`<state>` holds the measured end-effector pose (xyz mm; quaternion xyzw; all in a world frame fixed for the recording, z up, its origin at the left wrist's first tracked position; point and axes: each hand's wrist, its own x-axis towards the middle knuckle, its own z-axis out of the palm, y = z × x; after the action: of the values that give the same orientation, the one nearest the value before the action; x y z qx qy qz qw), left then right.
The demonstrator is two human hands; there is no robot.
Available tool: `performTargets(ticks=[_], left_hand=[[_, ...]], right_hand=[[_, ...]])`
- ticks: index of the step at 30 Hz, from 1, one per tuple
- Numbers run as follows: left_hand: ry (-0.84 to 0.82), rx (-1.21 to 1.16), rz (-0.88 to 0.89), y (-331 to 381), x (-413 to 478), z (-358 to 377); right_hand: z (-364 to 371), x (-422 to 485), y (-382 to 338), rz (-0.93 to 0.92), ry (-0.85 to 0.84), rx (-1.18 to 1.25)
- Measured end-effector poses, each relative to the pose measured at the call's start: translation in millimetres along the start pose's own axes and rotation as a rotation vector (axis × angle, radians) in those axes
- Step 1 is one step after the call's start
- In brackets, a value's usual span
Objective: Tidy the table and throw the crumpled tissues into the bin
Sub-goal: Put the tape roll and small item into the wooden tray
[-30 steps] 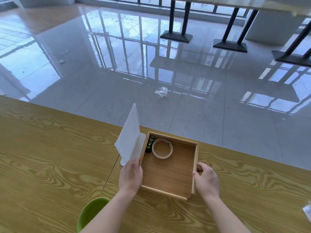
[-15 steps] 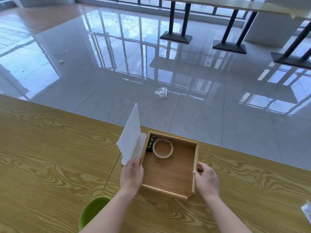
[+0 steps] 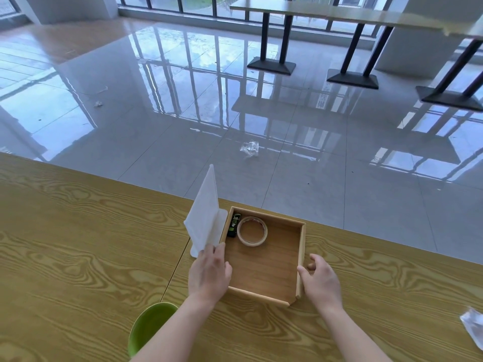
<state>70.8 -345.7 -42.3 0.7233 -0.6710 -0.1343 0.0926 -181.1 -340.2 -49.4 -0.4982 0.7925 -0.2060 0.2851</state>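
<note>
While the green bin (image 3: 146,327) sat at the near edge by the left forearm, the left hand (image 3: 209,274) was pinched on a flat white tissue (image 3: 205,218), which stood upright just past its fingers, beside the tray's left wall. Right hand (image 3: 320,280) was half curled and loose against the right wall of the square wooden tray (image 3: 302,252), thumb on the rim; nothing held in it. Crumpled tissue (image 3: 474,325) lay well apart at far right on the grained wooden surface (image 3: 78,244). Inside the tray's far left corner: round tape roll (image 3: 252,231), touching a small dark green packet (image 3: 233,226). Beyond, glossy tiled floor (image 3: 339,178) with a clear crumpled wrapper (image 3: 249,148).
</note>
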Motion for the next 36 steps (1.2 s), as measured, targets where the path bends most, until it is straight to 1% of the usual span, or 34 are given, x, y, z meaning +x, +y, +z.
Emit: performTargets(ticks=[5,11,14,17,19,26,36], left_hand=[[-0.027,0.101,0.115,13,-11,-7],[-0.064,0.173,0.154,33,-25,-11],[-0.108,0.193,0.16,45,-34,-14],[-0.164,0.205,0.16,54,-41,-18],[-0.165,0.21,0.177,61,-43,-22],[-0.08,0.229,0.245,93,-58,-30],[-0.09,0.239,0.283,141,-96,-32]], right_hand=[[-12,-16,-4,-0.082,0.014,-0.062],[-28,-31,-11,-0.214,-0.051,-0.18],[-36,-38,-15,-0.263,-0.088,-0.241],[-44,-46,-19,-0.313,-0.089,-0.29],[-51,-51,-21,-0.339,-0.084,-0.317],[-80,-68,-11,-0.365,-0.047,-0.325],[-118,-87,24,-0.369,-0.025,-0.336]])
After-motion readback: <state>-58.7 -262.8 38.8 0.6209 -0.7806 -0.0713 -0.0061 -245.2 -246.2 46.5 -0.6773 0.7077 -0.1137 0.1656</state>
